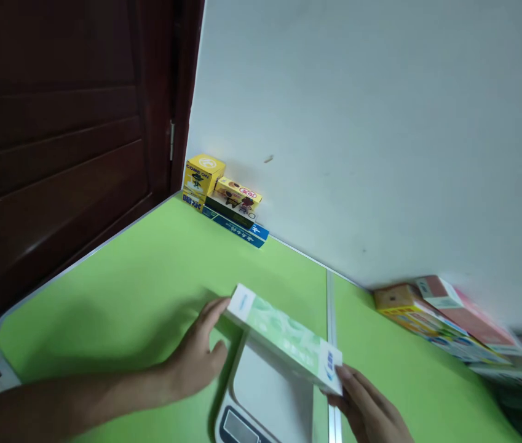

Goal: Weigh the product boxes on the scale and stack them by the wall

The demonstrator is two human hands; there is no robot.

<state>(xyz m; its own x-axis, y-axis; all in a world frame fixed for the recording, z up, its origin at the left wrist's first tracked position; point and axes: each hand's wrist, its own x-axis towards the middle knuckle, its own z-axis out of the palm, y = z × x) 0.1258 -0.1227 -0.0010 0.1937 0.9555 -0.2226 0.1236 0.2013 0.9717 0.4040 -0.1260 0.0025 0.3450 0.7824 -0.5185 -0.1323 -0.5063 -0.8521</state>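
A long white-and-green carton [283,332] is held tilted above a white digital scale [270,381], covering part of its weighing plate. At the carton's left end, the fingers of my left hand [200,351] press against it, with the thumb lower down and apart. My right hand [366,400] grips the opposite end between thumb and fingers. The scale rests on the green table [141,295], and its display [241,427] shows at the bottom of the view. I cannot read any figure on it.
Against the wall at the back stand a yellow box [203,178], a smaller yellow carton [237,195] and a flat blue box [235,227]. On the right lean a pink-and-white box [473,314] and a yellow carton [436,326]. A dark wooden door [58,123] borders the left.
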